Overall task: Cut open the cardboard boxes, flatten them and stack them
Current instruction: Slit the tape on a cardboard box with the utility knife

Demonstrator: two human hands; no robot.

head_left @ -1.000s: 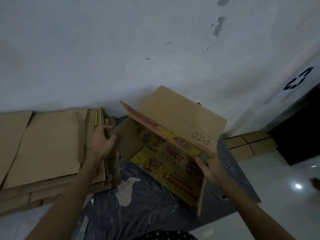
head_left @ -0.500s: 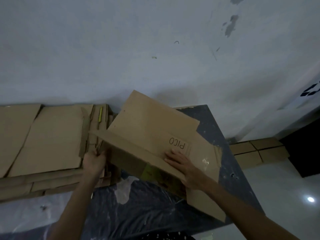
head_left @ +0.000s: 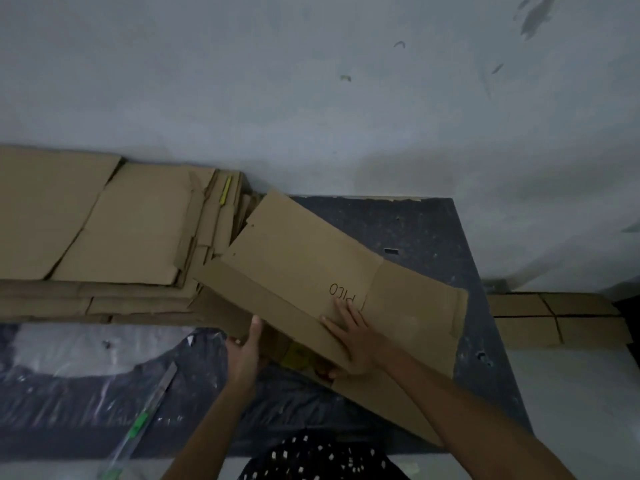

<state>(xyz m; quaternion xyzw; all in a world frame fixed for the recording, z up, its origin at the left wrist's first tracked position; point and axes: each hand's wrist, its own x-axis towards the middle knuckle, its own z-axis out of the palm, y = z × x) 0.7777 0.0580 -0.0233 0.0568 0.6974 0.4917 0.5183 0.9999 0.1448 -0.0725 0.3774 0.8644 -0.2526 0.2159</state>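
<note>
A brown cardboard box [head_left: 304, 258], marked "PICO", lies nearly flat and slanted over the dark mat [head_left: 429, 230]. My right hand [head_left: 349, 337] presses on its top panel with spread fingers, the thumb tucked under the near edge. My left hand [head_left: 247, 344] holds the box's near-left flap from below, thumb up along the edge. A bit of yellow print shows under the panel between my hands. A stack of flattened cardboard [head_left: 114, 237] sits to the left against the wall.
A long cutter with a green grip [head_left: 145, 410] lies on crinkled plastic sheeting [head_left: 86, 348] at the lower left. More flat cardboard [head_left: 554, 320] lies on the floor at the right. The white wall stands close behind.
The box went from standing open with its printed inside showing to folded down nearly flat. My right hand shifted onto the top panel; my left hand moved right, from the stack side to the near flap.
</note>
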